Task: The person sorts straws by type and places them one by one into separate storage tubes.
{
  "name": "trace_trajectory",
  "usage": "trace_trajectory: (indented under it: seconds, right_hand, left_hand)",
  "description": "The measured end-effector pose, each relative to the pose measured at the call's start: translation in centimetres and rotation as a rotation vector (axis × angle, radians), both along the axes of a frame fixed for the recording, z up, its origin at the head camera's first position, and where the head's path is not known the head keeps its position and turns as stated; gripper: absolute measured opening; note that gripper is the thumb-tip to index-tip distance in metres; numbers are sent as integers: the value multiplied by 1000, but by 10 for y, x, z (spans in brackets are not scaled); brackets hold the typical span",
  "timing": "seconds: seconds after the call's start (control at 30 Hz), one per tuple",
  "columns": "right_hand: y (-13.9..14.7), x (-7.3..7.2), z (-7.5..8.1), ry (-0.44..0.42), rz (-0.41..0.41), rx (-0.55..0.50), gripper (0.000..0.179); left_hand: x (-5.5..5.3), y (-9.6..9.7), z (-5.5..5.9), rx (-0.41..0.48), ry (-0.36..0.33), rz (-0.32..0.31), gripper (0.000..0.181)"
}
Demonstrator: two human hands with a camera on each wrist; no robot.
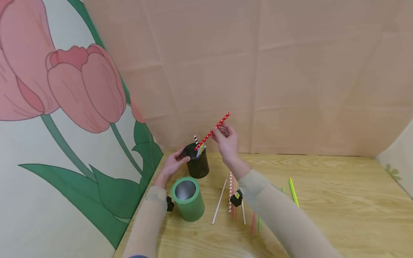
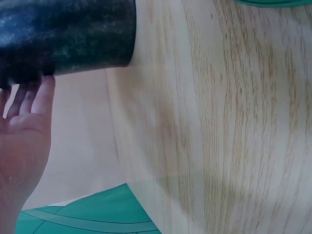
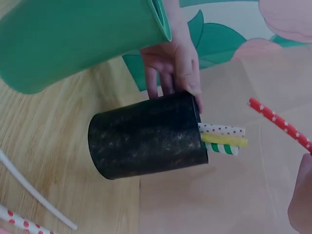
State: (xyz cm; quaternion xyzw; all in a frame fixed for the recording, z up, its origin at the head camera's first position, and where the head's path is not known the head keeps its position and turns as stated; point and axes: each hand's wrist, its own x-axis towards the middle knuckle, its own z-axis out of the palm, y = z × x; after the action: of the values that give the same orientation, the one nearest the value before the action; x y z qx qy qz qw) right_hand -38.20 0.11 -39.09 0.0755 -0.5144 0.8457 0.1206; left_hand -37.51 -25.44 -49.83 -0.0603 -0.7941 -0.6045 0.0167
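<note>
My right hand (image 1: 228, 144) pinches a red paper straw (image 1: 208, 136) with white stars. The straw slants, and its lower end is at the mouth of a black cup (image 1: 198, 167). In the right wrist view that straw end (image 3: 273, 118) is apart from the cup's rim. My left hand (image 1: 173, 165) grips the upright cup from its left side, thumb at the rim. Out of the cup stick a dotted straw (image 3: 224, 129), a yellow straw (image 3: 226, 140) and a green-striped straw (image 3: 225, 148). A black-and-white striped straw (image 1: 195, 139) leans there too.
A green cup (image 1: 193, 209) stands in front of the black one, close to my left wrist. Loose straws lie on the wooden table under my right forearm, among them a white straw (image 1: 219, 201) and a yellow-green straw (image 1: 293, 191). Cloth-like backdrop (image 1: 290, 89) behind.
</note>
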Motion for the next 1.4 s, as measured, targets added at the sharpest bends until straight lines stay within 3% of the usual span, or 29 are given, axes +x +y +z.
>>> trace_trajectory:
  seconds: [0.23, 0.4, 0.73, 1.4]
  right_hand:
    - [-9, -1, -4, -47, 17, 97, 37]
    - [-10, 0, -9, -84, 26, 159, 36]
    - [-12, -2, -15, -51, 84, 287, 36]
    - [-2, -3, -21, -99, 100, 329, 34]
  left_hand:
    - [1, -1, 0, 28, 7, -12, 69]
    - [1, -2, 0, -6, 8, -18, 70]
    - [0, 1, 2, -29, 12, -5, 71]
    - [1, 0, -1, -8, 19, 10, 69]
